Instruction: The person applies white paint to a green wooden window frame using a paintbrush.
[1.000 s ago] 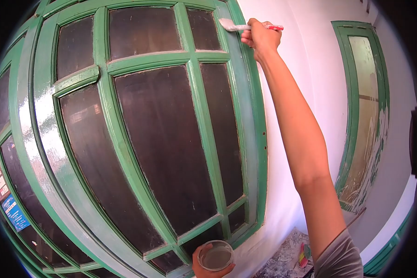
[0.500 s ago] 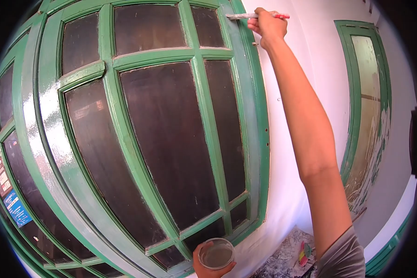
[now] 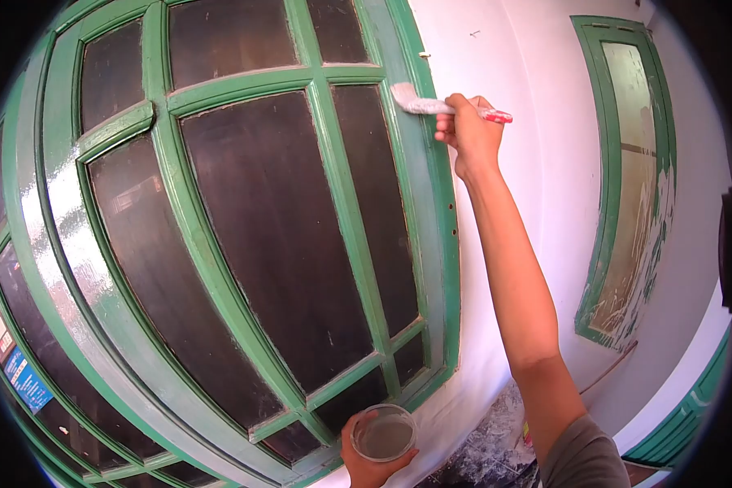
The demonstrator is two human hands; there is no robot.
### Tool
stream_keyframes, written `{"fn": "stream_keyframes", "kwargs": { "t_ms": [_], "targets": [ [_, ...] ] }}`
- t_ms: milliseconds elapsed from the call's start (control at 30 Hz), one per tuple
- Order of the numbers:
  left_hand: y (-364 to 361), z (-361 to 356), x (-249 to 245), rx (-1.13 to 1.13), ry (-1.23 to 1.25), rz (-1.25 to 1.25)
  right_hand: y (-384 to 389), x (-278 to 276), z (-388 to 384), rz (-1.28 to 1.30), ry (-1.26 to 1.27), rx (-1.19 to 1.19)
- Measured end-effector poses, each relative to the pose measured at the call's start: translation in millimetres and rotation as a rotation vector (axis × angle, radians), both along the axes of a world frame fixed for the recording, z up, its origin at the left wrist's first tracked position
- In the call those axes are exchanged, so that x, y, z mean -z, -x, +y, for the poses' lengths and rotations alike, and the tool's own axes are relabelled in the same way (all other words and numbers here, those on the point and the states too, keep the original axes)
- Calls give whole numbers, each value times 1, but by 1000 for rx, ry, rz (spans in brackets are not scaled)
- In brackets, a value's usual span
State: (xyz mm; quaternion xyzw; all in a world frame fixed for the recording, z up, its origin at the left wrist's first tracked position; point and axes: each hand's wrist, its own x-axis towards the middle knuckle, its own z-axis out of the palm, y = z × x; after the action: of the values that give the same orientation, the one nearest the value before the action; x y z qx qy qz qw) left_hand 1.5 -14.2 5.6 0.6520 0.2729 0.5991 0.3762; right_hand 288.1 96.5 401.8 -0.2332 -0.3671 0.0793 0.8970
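My right hand (image 3: 476,134) grips a paintbrush (image 3: 427,106) by its handle, which has a red end. The pale bristles lie against the right-hand stile of the green window frame (image 3: 423,175), where a greyish coat covers part of the green. Low in the view, my left hand (image 3: 378,468) is wrapped round a clear round tub (image 3: 385,433) with greyish liquid inside. The tub is held in front of the frame's lower corner. Dark glass panes (image 3: 272,236) fill the frame.
A white wall (image 3: 504,244) adjoins the frame on the right. Beyond it is a narrow green-framed window (image 3: 630,163) with splashed paint. Paint-marked dark sheeting (image 3: 492,443) lies on the floor. A blue sticker (image 3: 28,381) is on the far-left glass.
My right hand has moved the brush down along the stile, and its bristles now show broad side on. The camera view has shifted slightly. The left hand still holds the tub.
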Motion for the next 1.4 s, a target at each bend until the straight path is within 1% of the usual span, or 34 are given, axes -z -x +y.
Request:
{"fn": "stream_keyframes", "kwargs": {
  "t_ms": [33, 67, 100, 167, 267, 333, 400, 433, 467, 500, 567, 633, 667, 767, 800, 933, 1100, 1167, 1267, 1333, 1400],
  "targets": [
    [-1, 0, 1, 3, -5, 4, -2, 5, -4, -1, 24, -6],
    [0, 0, 1, 4, -11, 7, -5, 8, -14, -35, 106, 28],
    [2, 1, 6, -30, -6, 64, -9, 6, -24, -72, 164, 75],
    [7, 4, 17, -101, 0, 175, -22, -7, -37, -129, 139, 85],
    [5, 3, 12, -111, -9, 166, -27, -47, -34, -126, -95, 132],
    [4, 5, 11, -111, -24, 165, -17, -83, -28, -113, -210, 153],
    [4, 7, 9, -101, -38, 160, -7, -120, -20, -70, -270, 98],
    [4, 7, 7, -93, -46, 152, -19, -145, -4, -133, -300, 103],
    [4, 8, 6, -85, -56, 144, -10, -164, 0, -72, -255, 81],
    [5, 10, 6, -87, -68, 152, -15, -185, 15, -98, -290, 59],
    [4, 13, 7, -95, -90, 160, 0, -201, 14, 7, -364, 59],
    [3, 14, 6, -72, -32, 118, 0, -212, 21, 24, -357, 20],
    [3, 14, 5, -59, -1, 99, -1, -214, 26, 34, -352, 2],
    [5, 19, 13, -83, -4, 118, -2, -196, 45, 15, -312, -26],
    [5, 20, 14, -79, -14, 123, 10, -178, 25, -11, -235, 9],
    [4, 23, 16, -72, -49, 145, 11, -146, 10, -91, -117, 99],
    [2, 17, 11, -69, -51, 162, 1, -126, 6, -129, -86, 108],
    [3, 13, 11, -49, -5, 154, -1, -117, 6, -124, -74, 91],
    [4, 10, 12, -84, -27, 201, -7, -103, 8, -107, -67, 48],
    [3, 8, 12, -61, -18, 162, -11, -95, 7, -96, -66, 6],
    [3, 7, 12, -41, -26, 142, -16, -90, 1, -108, -59, 14]
  ]
}}
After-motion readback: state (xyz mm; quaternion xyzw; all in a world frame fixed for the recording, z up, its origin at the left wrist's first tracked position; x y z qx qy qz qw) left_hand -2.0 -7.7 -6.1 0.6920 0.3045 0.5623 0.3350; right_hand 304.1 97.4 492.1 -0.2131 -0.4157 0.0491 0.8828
